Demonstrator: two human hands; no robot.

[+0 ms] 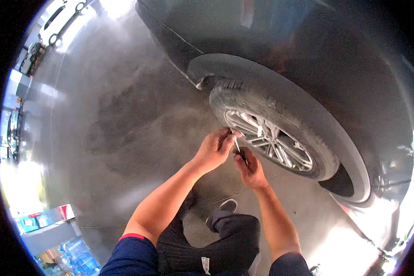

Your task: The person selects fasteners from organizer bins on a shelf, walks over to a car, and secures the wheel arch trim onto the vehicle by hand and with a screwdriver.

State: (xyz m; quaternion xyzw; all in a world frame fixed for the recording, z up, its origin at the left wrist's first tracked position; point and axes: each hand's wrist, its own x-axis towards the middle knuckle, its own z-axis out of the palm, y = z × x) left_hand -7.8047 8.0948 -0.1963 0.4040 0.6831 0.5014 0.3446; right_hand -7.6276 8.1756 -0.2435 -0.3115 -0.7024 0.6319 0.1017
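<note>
In front of a car wheel (269,138) with a silver multi-spoke rim, my two hands are close together. My right hand (250,171) is closed around the dark handle of a slim tool (237,145) that has a thin metal shaft, like a small screwdriver. The shaft points up toward my left hand (218,146), whose thumb and fingers are pinched together near its tip. Whatever lies between those fingertips is too small or hidden to make out. Both hands appear just short of the tyre (234,94), on its near left side.
The dark car body (299,41) and its grey wheel arch trim (308,101) fill the upper right. My bent legs (216,244) are below the hands, over the grey floor (124,115). Large clear water bottles (78,255) stand at the lower left. Other vehicles are along the far left.
</note>
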